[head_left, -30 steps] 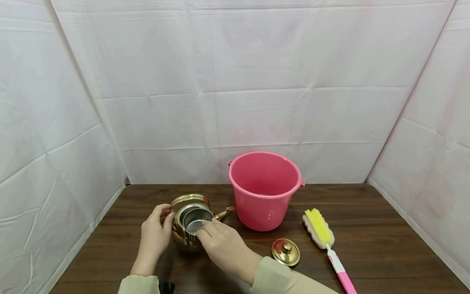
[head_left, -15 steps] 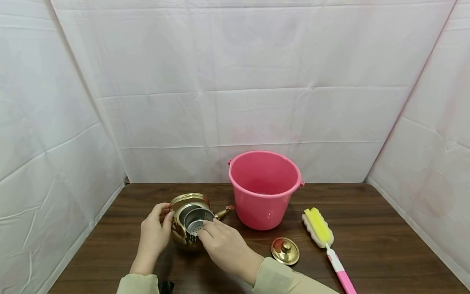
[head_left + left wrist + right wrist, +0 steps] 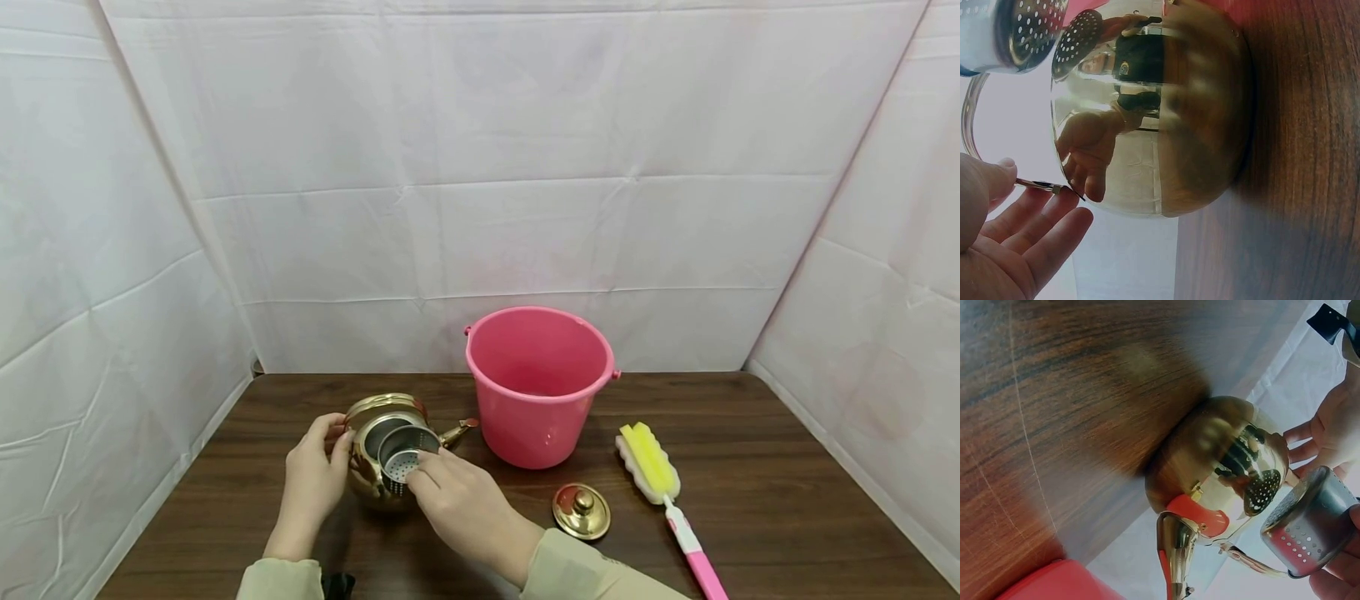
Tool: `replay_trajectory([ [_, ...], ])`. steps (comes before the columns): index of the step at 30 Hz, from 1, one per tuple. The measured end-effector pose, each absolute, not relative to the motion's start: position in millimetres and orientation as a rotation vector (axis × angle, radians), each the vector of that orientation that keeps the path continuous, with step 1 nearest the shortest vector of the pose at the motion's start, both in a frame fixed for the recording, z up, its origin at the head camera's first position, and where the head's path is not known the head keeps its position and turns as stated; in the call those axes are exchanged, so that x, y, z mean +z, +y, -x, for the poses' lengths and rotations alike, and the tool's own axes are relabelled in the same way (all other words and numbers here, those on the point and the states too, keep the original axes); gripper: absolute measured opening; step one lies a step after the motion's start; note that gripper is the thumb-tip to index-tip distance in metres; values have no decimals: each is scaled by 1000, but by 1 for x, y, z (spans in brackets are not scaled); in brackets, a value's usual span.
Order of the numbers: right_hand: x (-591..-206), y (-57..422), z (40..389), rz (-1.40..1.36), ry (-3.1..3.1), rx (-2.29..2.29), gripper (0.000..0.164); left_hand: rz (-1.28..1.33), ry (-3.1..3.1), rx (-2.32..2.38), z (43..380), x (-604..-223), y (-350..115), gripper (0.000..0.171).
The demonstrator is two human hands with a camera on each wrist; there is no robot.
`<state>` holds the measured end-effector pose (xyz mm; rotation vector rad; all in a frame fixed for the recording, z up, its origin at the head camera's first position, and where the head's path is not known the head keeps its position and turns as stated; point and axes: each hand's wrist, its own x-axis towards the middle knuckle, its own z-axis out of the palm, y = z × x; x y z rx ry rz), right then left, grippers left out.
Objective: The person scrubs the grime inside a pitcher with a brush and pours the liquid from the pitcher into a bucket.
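Observation:
A shiny gold teapot [image 3: 367,482] stands on the table with its spout [image 3: 457,432] toward the right and its mouth uncovered. My left hand [image 3: 313,479] is at its left side, pinching the foot of the arched handle [image 3: 384,402] between thumb and fingers, as the left wrist view confirms. From the right, my right hand [image 3: 471,510] grips the rim of a perforated metal tea strainer [image 3: 401,463]. In the right wrist view the strainer [image 3: 1307,528] is tilted, out of the pot and apart from its body. Most of the right fingers are hidden there.
Behind the spout stands a pink bucket [image 3: 536,425]. A gold lid [image 3: 582,512] with a knob lies in front of it. Farther right is a yellow and white sponge brush [image 3: 651,467] with a pink handle. White cloth [image 3: 510,167] encloses the dark wooden table [image 3: 765,467].
The strainer has shifted slightly right and toward me in my right hand, showing more of the pot's mouth. My left hand keeps its hold on the teapot handle.

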<state>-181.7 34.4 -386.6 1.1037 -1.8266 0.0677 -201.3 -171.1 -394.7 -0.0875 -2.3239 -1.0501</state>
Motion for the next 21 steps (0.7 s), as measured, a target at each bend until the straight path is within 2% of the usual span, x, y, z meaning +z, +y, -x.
replay_trajectory([
  [11,-391,42,180,-1104,-1847,85,40,86,-2332,-1060,200,-392,-170,20],
  [21,-392,46,180,-1095,-1833,109,39,73,-2339,-1056,201,-395,-171,20],
])
